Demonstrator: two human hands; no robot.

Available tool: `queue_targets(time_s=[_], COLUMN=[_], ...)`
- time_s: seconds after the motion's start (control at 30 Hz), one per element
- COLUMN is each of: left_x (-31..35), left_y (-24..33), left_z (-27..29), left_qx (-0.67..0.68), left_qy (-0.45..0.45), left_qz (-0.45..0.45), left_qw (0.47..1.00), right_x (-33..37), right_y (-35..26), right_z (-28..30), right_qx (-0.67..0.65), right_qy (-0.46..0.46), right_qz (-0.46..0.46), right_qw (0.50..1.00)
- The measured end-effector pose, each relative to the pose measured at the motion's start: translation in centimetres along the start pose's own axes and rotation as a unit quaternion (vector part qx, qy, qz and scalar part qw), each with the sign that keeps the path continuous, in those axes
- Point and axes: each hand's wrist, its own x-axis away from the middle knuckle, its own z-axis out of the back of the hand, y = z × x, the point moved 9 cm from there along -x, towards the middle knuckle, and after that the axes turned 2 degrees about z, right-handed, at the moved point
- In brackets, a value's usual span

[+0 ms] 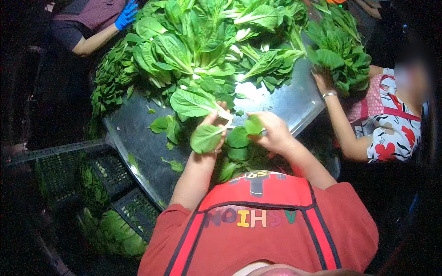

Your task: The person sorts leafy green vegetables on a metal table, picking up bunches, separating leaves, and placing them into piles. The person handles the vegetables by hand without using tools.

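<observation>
Two bare hands meet over the near part of a metal bench [136,122]. The left hand [215,122], fingers curled, grips a leafy green [190,102] by its pale stalk above the bench; the right hand [275,132], thumb and fingers drawn together, pinches a rounded leaf [253,124] just beside it. Open metal spreads toward the bench's curved left edge, broken by loose leaves [172,128], and a narrower strip runs along its straight right edge. A tall heap of greens [198,50] covers the far part of the bench, walling off the way beyond and spilling toward its left rim. At the bench's right edge, a co-worker's braceleted hand [323,80] touches a bundle of greens [338,64]; beyond its far left corner, another's blue-gloved hand [125,17] is raised. Dark crates [108,172] sit outside the bench's left edge, greens among them.
</observation>
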Motion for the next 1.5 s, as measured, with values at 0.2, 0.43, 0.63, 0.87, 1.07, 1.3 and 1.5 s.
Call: queue_targets(time_s=[0.2, 0.43, 0.63, 0.87, 1.07, 1.3, 1.5], left_x=[1.0, 0.9, 1.4, 1.5, 2.3, 1.5, 0.6], left_y=[-3.2, 3.6, 1.9, 2.4, 2.5, -0.6, -2.8], left_z=[-2.3, 0.4, -1.3, -0.2, -2.1, -2.1, -0.7], left_qx=[0.057, 0.069, 0.179, 0.142, 0.13, 0.041, 0.046], left_qy=[-0.09, -0.003, -0.02, -0.054, -0.101, -0.013, -0.06], left_qz=[0.055, 0.018, 0.1, 0.078, 0.061, 0.119, 0.108], left_qw=[0.993, 0.997, 0.979, 0.985, 0.984, 0.992, 0.991], right_x=[-1.7, -5.9, -8.9, -9.3, -7.3, -4.6, -4.3], right_y=[-0.1, 16.4, 22.1, 18.5, 17.1, 3.6, -2.7], right_z=[-2.5, -7.0, -10.7, -9.7, -6.6, -6.5, -0.4], right_qx=[-0.194, -0.385, -0.545, -0.582, -0.535, -0.373, -0.02], right_qy=[0.078, 0.109, 0.207, 0.191, 0.219, -0.028, 0.17], right_qz=[0.012, -0.338, -0.35, -0.392, -0.373, -0.164, 0.021], right_qw=[0.978, 0.852, 0.733, 0.687, 0.725, 0.913, 0.985])
